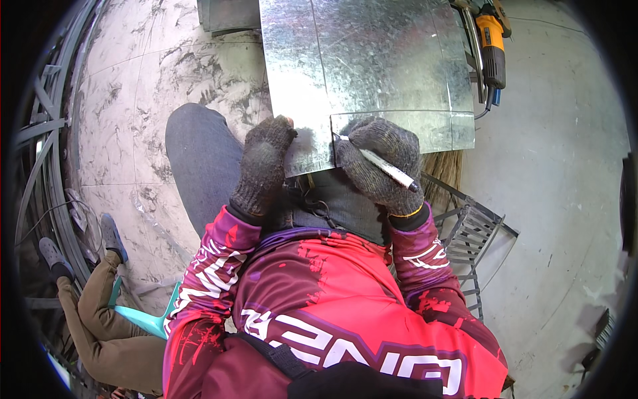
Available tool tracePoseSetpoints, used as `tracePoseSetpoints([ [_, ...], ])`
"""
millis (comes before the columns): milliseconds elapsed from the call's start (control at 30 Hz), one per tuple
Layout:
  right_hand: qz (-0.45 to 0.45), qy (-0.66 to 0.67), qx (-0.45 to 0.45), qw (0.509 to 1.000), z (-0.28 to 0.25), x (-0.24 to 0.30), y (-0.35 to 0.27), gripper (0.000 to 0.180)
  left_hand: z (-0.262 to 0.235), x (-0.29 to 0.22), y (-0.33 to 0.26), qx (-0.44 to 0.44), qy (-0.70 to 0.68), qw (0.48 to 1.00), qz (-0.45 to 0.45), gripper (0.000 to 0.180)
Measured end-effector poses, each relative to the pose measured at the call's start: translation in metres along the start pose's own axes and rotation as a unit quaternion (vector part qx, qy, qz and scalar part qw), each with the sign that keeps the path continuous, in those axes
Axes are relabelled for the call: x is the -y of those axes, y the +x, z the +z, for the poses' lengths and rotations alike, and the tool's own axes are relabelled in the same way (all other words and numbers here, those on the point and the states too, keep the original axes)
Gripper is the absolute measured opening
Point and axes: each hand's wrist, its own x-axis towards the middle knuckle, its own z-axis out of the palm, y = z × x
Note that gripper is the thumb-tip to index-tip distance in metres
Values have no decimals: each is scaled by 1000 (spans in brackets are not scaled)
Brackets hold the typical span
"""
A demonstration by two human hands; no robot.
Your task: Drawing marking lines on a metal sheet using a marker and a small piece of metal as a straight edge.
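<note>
A shiny galvanized metal sheet [392,60] lies in front of me, its near edge over my lap. Dark lines run along and across it, and a short dark line or slit shows by its near edge. In a dark grey knit glove, my left hand [264,156] grips the sheet's left edge, fingers curled around it. My right hand [379,156], gloved alike, is closed around a white marker pen [389,169] with a black end. The pen's tip points left, at the dark line near the sheet's near edge, and the hand rests on the sheet.
An orange and black angle grinder [492,50] sits beyond the sheet's right edge, its cord trailing. Metal bars [50,126] are stacked at far left. A person's legs [109,326] and a teal stool [149,319] are at lower left. A slatted metal rack [473,229] stands at my right.
</note>
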Motion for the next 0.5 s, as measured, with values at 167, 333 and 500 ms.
tracePoseSetpoints([
  [167,8,-11,10,1000,-1,2,0,11,0,1,1,14,-45,998,-46,17],
  [333,6,-7,5,1000,-1,1,0,11,0,0,0,6,0,1000,-14,19],
  [500,-3,-17,-2,1000,1,-1,-1,11,0,6,-3,-13,57,997,50,25],
])
